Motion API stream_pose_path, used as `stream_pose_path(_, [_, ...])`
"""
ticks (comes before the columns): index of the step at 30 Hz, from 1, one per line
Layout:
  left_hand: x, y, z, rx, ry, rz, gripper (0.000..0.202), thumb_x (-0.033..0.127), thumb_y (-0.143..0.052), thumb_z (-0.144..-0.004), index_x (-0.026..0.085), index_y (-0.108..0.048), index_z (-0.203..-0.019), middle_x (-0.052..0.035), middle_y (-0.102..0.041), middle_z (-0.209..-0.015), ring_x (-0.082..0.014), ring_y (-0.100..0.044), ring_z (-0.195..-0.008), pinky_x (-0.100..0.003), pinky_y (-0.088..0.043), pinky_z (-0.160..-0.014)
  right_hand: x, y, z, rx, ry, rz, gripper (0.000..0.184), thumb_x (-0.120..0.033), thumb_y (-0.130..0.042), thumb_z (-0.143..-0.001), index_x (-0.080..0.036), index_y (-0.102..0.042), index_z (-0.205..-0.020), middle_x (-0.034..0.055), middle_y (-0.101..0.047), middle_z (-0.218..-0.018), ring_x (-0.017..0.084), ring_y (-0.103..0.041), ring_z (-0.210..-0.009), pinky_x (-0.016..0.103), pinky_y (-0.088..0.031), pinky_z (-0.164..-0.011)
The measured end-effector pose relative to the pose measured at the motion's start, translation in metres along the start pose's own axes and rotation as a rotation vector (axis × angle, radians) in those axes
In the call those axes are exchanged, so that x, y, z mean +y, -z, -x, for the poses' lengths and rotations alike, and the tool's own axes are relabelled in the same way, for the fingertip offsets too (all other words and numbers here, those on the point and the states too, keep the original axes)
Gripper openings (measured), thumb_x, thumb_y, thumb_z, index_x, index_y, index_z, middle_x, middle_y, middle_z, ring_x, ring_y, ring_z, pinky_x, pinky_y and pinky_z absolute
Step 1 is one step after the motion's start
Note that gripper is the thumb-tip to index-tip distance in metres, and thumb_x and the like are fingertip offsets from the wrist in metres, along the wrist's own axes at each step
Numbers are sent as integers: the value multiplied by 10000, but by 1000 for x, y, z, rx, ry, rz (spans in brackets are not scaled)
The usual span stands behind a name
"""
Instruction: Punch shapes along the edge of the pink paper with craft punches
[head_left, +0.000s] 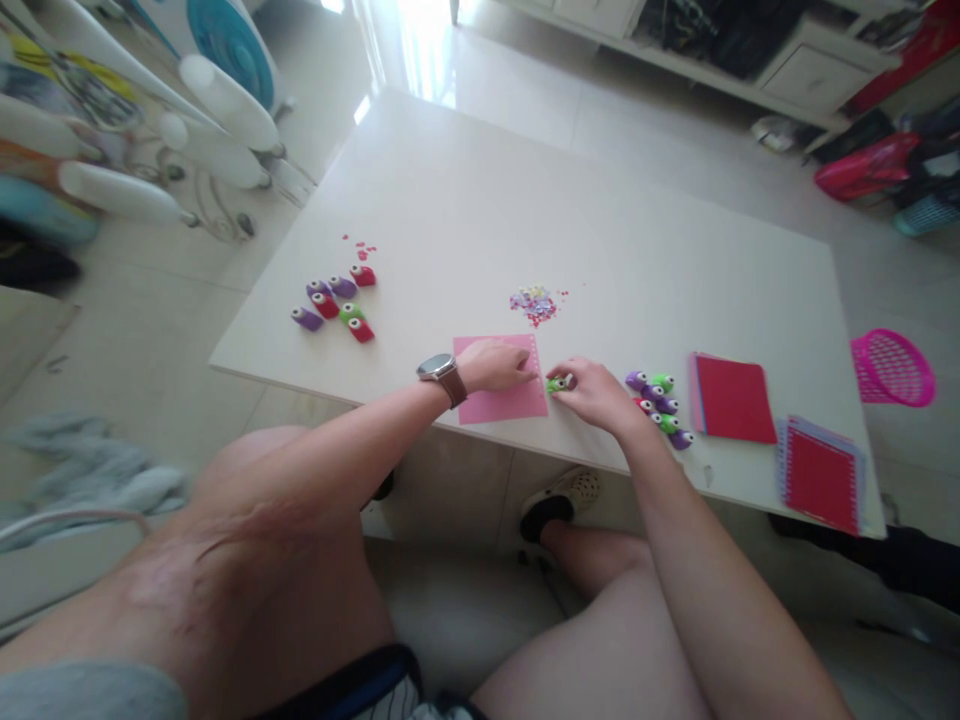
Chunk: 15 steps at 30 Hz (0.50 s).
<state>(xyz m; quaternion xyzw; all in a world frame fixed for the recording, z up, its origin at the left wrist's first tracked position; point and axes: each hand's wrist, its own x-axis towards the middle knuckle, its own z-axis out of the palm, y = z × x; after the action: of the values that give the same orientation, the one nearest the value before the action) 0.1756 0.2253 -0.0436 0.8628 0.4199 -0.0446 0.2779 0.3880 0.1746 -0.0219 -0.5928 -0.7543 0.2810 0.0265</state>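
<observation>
Just right of the frame's centre, the right hand (592, 391) pinches a small green punch (556, 385) between thumb and fingers, beside the pink sheet (499, 405). Mid-frame, the left hand (495, 366) rests on that sheet, fingers bent; whether it grips anything, I cannot tell. Confetti (534, 303) lies above.

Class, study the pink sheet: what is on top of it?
The left hand lies over the pink sheet, whose surface shows around it. Whatever is directly beneath the hand is covered and cannot be seen.
</observation>
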Motion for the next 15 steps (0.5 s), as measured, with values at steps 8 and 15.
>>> stream_pose_path(8, [-5, -1, 3, 7, -45, -16, 286, 456, -659, -763, 218, -690, -918, -78, -753, -979, -243, -674, -860, -324, -440, -683, 26, 18, 11, -20, -168, 260, 306, -88, -591, -763, -216, -745, -993, 73, -750, -1023, 220, -652, -912, 291, -455, -806])
stream_pose_path(15, [-27, 11, 2, 9, 22, -32, 502, 532, -805, -647, 228, -674, -1025, -71, -722, -1044, -252, -649, -945, -311, -445, -737, 29, 12, 14, 35, -52, 210, 262, -125, -637, -776, -166, -736, -1016, 116, -723, -1059, 257, -638, -1007, 337, -461, -937])
